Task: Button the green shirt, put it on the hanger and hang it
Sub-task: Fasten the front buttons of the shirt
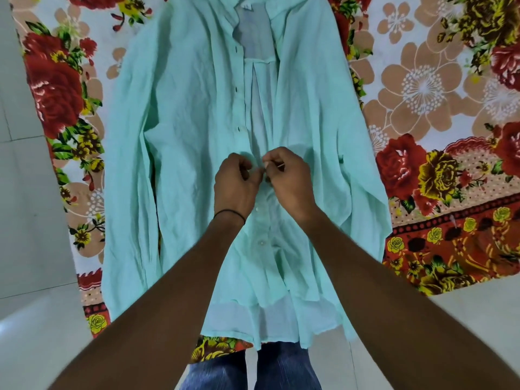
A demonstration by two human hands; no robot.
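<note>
The light green shirt [183, 114] lies flat, front up, on a floral sheet, collar far from me and hem near me. Its upper front is open, showing the inner back panel. Two lower white buttons [262, 242] sit closed along the placket below my hands. My left hand [235, 184] pinches the left placket edge at mid-shirt. My right hand [289, 180] pinches the right placket edge against it, fingertips of both hands meeting at a button. A thin black band circles my left wrist. No hanger is in view.
The floral bedsheet [422, 88] with red roses and beige flowers spreads across the white tiled floor [28, 192]. My blue jeans [253, 367] show at the bottom edge, just past the shirt hem.
</note>
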